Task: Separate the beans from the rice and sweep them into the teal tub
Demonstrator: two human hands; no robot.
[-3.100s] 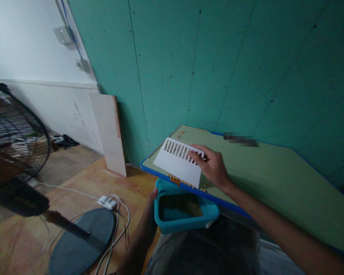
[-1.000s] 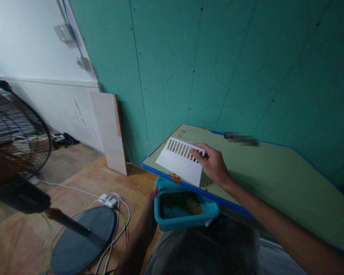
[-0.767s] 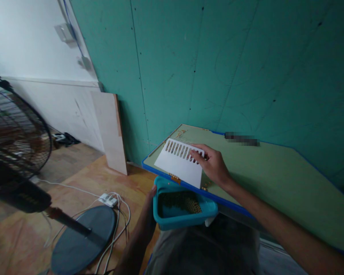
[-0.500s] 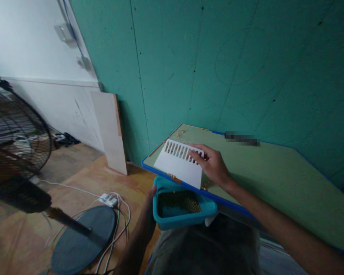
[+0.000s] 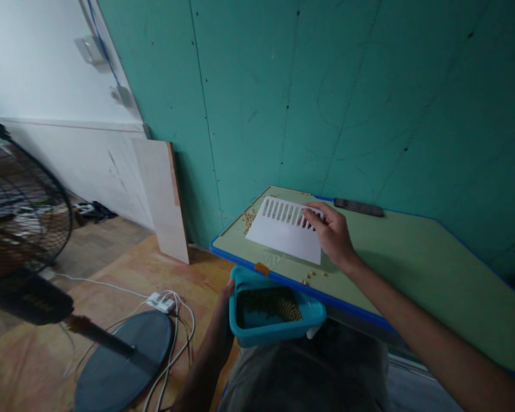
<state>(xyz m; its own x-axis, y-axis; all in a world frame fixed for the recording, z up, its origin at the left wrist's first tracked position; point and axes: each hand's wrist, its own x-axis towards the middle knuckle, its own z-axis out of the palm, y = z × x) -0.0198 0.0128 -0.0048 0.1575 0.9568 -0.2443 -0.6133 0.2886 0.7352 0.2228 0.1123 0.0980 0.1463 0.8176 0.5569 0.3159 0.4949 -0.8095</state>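
Observation:
My right hand (image 5: 332, 232) grips the slotted top edge of a white plastic scraper (image 5: 287, 236), tilted just above the green tabletop (image 5: 395, 252). Small tan kernels (image 5: 249, 219) lie to the left of the scraper, and a few more (image 5: 311, 276) sit near the table's front edge. My left hand (image 5: 225, 309) holds the left side of a turquoise tray (image 5: 274, 333) under that edge. Inside the tray are dark green bits (image 5: 261, 298) and pale round grains (image 5: 290, 311). The fingers under the tray are hidden.
A dark flat object (image 5: 359, 207) lies at the table's back edge by the green wall. On the left stand a fan (image 5: 21, 212) with a round base (image 5: 126, 357), a power strip (image 5: 161, 301) with white cables, and a leaning board (image 5: 161, 200).
My right hand has moved the scraper back from the front edge and slightly right. Kernels beside it at the left now show. The tray has stayed nearly in place.

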